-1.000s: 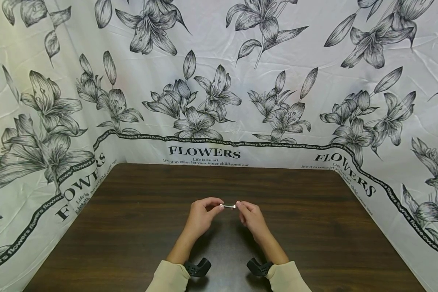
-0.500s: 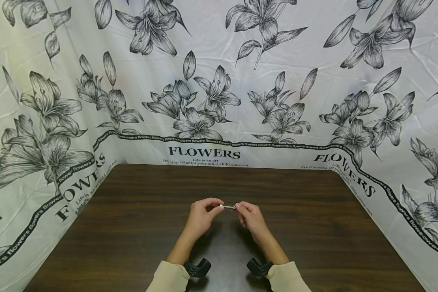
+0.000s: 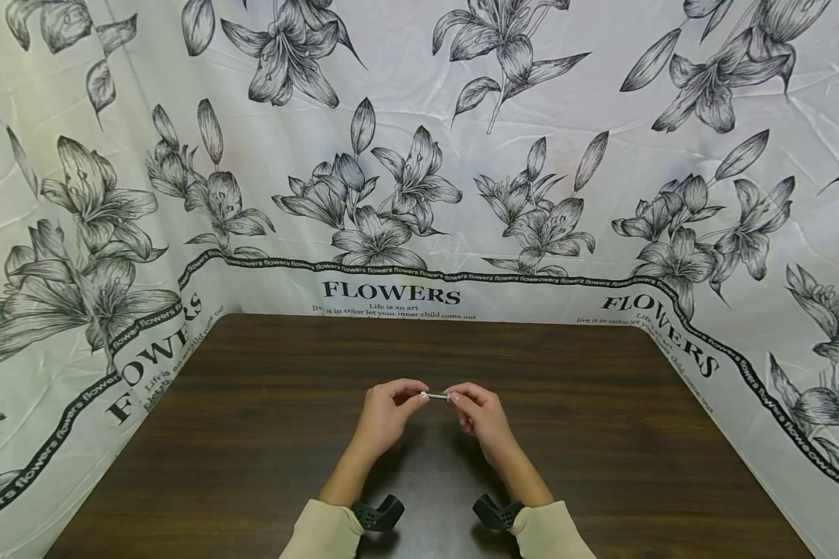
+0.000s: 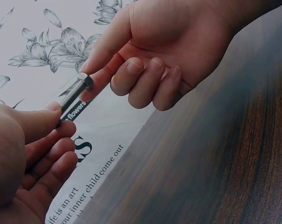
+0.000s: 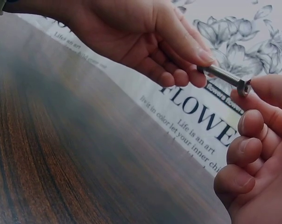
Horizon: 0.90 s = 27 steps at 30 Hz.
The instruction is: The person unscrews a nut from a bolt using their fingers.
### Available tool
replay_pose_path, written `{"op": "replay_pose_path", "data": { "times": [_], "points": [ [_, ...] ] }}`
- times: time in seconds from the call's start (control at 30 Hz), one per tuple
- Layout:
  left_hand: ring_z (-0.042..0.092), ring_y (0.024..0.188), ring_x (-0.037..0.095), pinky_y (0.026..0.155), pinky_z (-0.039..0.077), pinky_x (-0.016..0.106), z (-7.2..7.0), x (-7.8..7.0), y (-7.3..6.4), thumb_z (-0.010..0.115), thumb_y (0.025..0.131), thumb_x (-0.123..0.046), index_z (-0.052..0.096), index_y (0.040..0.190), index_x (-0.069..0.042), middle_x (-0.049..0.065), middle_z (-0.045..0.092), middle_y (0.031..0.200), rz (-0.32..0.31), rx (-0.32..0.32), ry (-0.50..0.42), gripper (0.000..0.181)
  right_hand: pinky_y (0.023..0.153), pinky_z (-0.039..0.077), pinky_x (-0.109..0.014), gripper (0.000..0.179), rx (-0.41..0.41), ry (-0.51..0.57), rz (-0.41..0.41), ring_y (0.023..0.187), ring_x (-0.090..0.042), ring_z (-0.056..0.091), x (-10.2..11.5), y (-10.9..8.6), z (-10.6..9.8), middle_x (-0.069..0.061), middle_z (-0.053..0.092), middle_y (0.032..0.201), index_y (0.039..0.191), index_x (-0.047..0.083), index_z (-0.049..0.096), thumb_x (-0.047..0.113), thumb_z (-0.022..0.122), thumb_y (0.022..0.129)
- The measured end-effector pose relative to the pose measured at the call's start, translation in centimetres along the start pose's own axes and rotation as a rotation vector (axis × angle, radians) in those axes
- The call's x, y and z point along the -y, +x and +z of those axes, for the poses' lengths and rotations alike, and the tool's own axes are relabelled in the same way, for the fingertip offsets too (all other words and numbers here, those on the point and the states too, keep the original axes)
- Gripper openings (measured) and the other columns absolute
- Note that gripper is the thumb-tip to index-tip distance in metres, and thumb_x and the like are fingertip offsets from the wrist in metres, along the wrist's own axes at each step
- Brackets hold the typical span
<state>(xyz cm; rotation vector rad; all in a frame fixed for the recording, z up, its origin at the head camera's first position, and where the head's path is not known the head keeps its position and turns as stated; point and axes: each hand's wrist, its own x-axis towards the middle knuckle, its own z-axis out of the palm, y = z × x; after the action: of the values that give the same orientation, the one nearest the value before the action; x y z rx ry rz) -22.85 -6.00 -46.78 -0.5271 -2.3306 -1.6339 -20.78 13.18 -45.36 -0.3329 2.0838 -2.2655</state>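
A metal bolt [image 3: 437, 397] with a threaded shank is held up over the dark wood table, lying nearly level between both hands. My left hand [image 3: 384, 415] pinches one end between thumb and forefinger, and those fingertips hide most of that end. At the other end sits a hex nut [image 5: 244, 87], with my right hand's [image 3: 484, 417] thumb and forefinger pinching its sides. The right hand's remaining fingers curl loosely below, as the left wrist view shows. Between the two grips the bare thread [image 4: 74, 95] is visible.
The brown wooden table [image 3: 287, 349] spreads under both hands. Around its back and sides hangs a white cloth [image 3: 405, 194] printed with black flowers and lettering. A black wrist device [image 3: 380, 512] sits on each forearm, at the cream sleeves [image 3: 325, 529].
The right thumb and forefinger have shifted slightly left, from beside the nut to over it, the forefinger reaching farther forward. The left hand and the bolt stay almost where they were.
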Motion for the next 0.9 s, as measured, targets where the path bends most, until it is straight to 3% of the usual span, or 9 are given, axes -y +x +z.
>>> {"op": "replay_pose_path", "data": {
  "times": [0.23,0.43,0.63,0.9],
  "points": [
    [0.062,0.072,0.010,0.067,0.051,0.028,0.0,0.0,0.0,0.075,0.085,-0.011,0.075,0.093,-0.014,-0.008,0.069,0.080,0.005,-0.004,0.007,0.008,0.046,0.033,-0.021,0.020,0.030,0.028,-0.036,0.051,-0.010,0.041,-0.8,0.3,-0.4,-0.003,0.046,0.062,0.107,-0.016,0.060,0.000,0.054,0.097],
    [0.063,0.071,0.010,0.067,0.052,0.029,0.0,0.0,0.0,0.075,0.085,-0.009,0.075,0.092,-0.014,-0.008,0.069,0.080,0.004,-0.006,0.004,0.008,0.045,0.031,-0.021,0.024,0.036,0.050,-0.085,0.050,-0.008,0.041,-2.9,1.0,-1.0,-0.001,0.047,0.062,0.110,-0.018,0.057,0.003,0.057,0.096],
    [0.063,0.072,0.010,0.068,0.053,0.034,-0.1,0.0,-0.1,0.075,0.085,-0.011,0.075,0.092,-0.013,-0.008,0.069,0.080,0.004,-0.003,0.004,0.007,0.046,0.032,-0.020,0.024,0.036,0.051,-0.126,0.051,-0.007,0.040,-3.2,1.0,-1.0,0.000,0.048,0.063,0.108,-0.013,0.061,0.007,0.060,0.096],
    [0.063,0.072,0.010,0.068,0.053,0.036,0.0,0.0,-0.1,0.075,0.085,-0.010,0.075,0.092,-0.012,-0.008,0.069,0.080,0.006,0.000,0.001,0.007,0.045,0.031,-0.021,0.026,0.002,0.016,-0.041,0.049,-0.008,0.039,-2.8,1.1,-0.9,-0.001,0.045,0.060,0.114,-0.012,0.061,0.010,0.053,0.101]
  ]
}}
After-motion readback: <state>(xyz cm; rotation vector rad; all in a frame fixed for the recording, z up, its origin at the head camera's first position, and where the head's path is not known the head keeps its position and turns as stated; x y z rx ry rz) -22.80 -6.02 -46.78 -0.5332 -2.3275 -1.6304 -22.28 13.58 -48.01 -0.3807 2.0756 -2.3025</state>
